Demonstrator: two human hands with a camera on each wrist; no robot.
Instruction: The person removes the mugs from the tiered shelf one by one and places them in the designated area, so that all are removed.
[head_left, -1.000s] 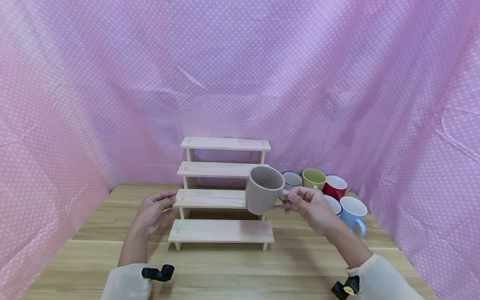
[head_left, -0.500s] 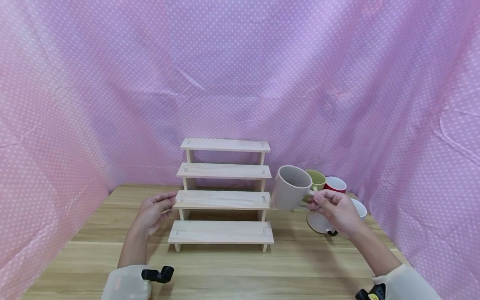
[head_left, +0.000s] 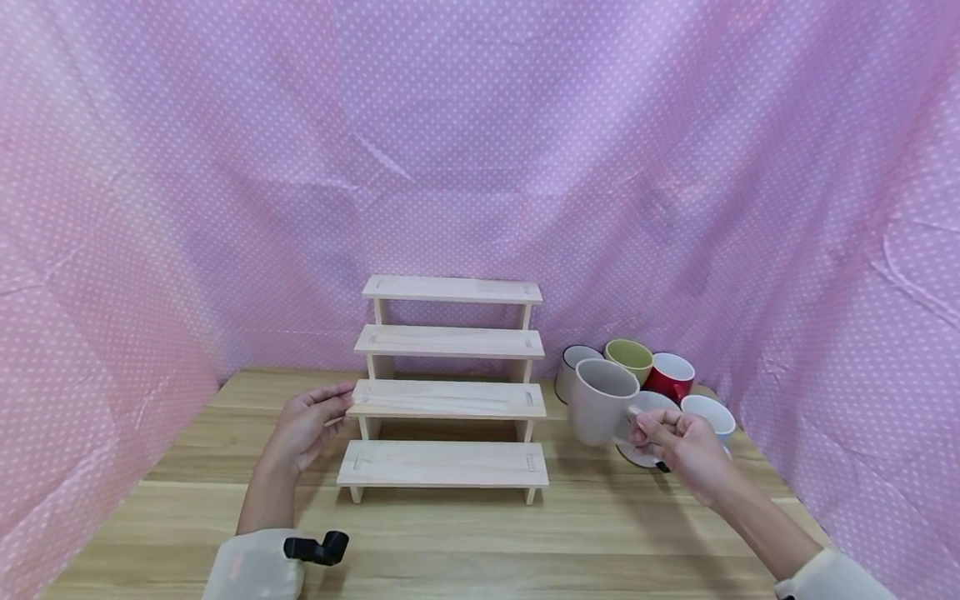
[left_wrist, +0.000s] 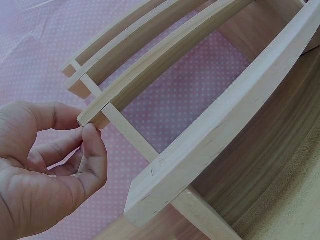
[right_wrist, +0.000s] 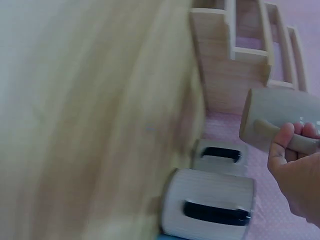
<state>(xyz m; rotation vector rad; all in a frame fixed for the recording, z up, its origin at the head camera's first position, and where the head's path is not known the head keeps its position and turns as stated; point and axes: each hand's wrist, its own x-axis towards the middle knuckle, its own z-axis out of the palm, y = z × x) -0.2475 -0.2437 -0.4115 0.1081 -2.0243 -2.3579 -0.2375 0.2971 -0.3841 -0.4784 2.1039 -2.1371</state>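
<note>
A four-step pale wooden display stand [head_left: 442, 462] is on the table, its shelves bare. My left hand [head_left: 303, 429] pinches the left end of its second shelf from the bottom; in the left wrist view thumb and forefinger [left_wrist: 95, 150] meet at that shelf end. A grey-beige mug [head_left: 596, 412] hangs upright off the table, right of the stand. My right hand [head_left: 686, 454] pinches its handle between thumb and fingers, seen also in the right wrist view. Behind the held mug, partly covered, stands a white mug with a black handle [right_wrist: 207, 200].
At the table's back right stand a black-rimmed pale mug [head_left: 573, 371], a green mug [head_left: 632, 357], a red mug [head_left: 660, 386] and a light blue mug [head_left: 705, 412]. A pink dotted cloth [head_left: 450, 167] hangs behind and at both sides of the wooden table [head_left: 450, 550].
My right hand has carried the grey-beige mug rightward from in front of the stand, then lower, towards the other mugs. The left hand stays at the stand.
</note>
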